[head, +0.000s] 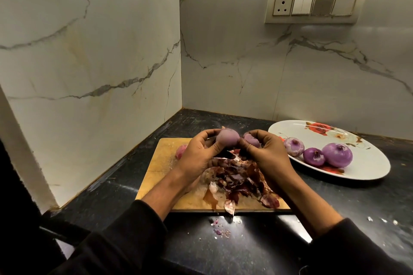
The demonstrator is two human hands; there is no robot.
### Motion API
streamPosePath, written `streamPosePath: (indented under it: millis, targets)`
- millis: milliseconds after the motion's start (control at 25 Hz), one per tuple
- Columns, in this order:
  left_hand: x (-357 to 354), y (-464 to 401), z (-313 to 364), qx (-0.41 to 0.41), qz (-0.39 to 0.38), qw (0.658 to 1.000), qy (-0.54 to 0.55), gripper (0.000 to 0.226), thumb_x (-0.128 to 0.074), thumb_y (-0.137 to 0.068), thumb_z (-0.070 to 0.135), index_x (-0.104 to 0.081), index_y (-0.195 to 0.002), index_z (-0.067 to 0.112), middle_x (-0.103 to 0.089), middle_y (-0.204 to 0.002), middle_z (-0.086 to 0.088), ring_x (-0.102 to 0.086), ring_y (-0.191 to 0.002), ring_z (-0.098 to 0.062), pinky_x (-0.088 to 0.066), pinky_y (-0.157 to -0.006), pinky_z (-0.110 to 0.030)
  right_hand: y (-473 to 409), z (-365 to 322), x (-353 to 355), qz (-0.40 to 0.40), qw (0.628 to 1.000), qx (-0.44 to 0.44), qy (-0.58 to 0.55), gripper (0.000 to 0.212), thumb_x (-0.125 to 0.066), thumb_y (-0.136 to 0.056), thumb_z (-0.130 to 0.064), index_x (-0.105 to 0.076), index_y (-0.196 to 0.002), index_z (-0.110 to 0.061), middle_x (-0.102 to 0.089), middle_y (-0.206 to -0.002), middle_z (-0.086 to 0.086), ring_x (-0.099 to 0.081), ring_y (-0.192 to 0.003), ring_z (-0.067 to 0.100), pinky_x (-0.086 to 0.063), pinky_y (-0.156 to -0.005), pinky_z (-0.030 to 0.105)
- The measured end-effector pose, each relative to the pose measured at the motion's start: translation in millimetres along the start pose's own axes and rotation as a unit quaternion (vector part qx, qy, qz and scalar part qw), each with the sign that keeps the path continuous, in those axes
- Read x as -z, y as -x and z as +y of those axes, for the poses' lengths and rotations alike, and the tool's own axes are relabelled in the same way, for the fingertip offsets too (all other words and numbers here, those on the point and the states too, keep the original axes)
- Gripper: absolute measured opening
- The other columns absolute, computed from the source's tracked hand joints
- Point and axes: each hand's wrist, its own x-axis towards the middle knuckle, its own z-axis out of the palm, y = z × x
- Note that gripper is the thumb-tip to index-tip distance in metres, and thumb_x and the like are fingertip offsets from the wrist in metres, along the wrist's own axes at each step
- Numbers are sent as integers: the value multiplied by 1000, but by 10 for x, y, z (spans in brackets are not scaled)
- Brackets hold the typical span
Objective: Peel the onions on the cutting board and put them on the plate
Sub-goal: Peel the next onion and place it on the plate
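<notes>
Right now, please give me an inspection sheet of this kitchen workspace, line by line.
Surface: black countertop, scattered with small peel scraps.
Job's things: wooden cutting board; plate holding three peeled onions; one onion on the board.
Clutter: pile of onion skins on the board.
Hands: left hand grips an onion; right hand pinches a purple piece.
Cables: nothing seen.
Surroundings: marble walls; switch panel.

The left hand [196, 154] hides most of a pinkish onion [181, 150] on the cutting board [161, 163]. The right hand [266, 154] covers much of a purple piece [251, 139]; whether skin or onion is unclear.
</notes>
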Motion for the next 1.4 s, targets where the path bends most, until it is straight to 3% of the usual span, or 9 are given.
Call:
streamPosePath:
  millis: [120,240,360,480,600,720,920,1160,1400]
  targets:
    - [-8,2,0,-15,18,999,-26,57,-69,-82,29,-52,-132,8,-73,-116,-11,-74,-96,-23,-56,-59,-22,-19,13,-19,2,1000,9,13,12,-74,-87,-17,-70,-95,-9,-72,-81,8,-69,-69,13,-55,-60,24]
    - [-11,-13,-29,-61,15,995,-75,47,-72,-86,16,-58,-131,10,-70,-122,-6,-71,-107,-20,-58,-70,-22,-49,29,-33,25,997,25,66,2,-71,-90,-12,-69,-89,-13,-70,-76,2,-65,-64,5,-51,-58,20]
    - [-17,-22,-39,-74,13,993,-90,44,-73,-86,6,-62,-129,10,-68,-122,-2,-72,-102,-18,-61,-77,-30,-81,72,-30,41,992,30,112,10,-69,-91,-7,-68,-87,-16,-70,-79,2,-67,-73,10,-54,-65,26]
    - [-3,-29,-44,-68,15,995,-72,45,-74,-84,12,-63,-128,12,-69,-120,-2,-72,-101,-16,-60,-75,-28,-64,91,-45,22,995,42,91,9,-66,-93,-8,-63,-94,-17,-68,-87,2,-68,-83,13,-57,-72,27]
    - [20,-40,-61,-64,11,995,-69,47,-74,-84,16,-64,-130,14,-68,-125,-5,-69,-108,-18,-60,-79,-31,-20,91,-77,-9,997,49,55,20,-69,-92,-21,-61,-110,-16,-66,-103,-2,-67,-94,11,-57,-79,25]
    - [36,-51,-89,-67,10,994,-91,43,-74,-87,8,-64,-128,15,-65,-129,-6,-64,-118,-20,-59,-89,-35,-44,106,-66,-1,998,35,54,24,-74,-87,-24,-64,-107,-16,-68,-101,-1,-68,-92,15,-57,-78,30]
    - [47,-63,-104,-68,4,994,-85,45,-75,-84,5,-65,-126,17,-64,-129,-5,-65,-118,-17,-59,-87,-31,-40,90,-84,-17,999,23,43,9,-70,-90,-16,-64,-96,-13,-67,-88,4,-66,-72,11,-54,-64,26]
    - [76,-88,-143,-59,9,995,-84,47,-78,-82,10,-64,-127,17,-64,-129,-8,-64,-120,-23,-59,-91,-39,-55,92,-74,-23,999,18,45,4,-67,-92,-12,-64,-94,-10,-68,-85,9,-66,-71,13,-56,-67,33]
    - [66,-65,-112,-44,38,997,-48,59,-78,-71,31,-62,-125,13,-70,-119,-14,-70,-104,-24,-58,-78,-30,-5,73,-91,-35,991,86,98,31,-83,-79,-19,-61,-101,-15,-65,-92,1,-64,-82,12,-55,-71,24]
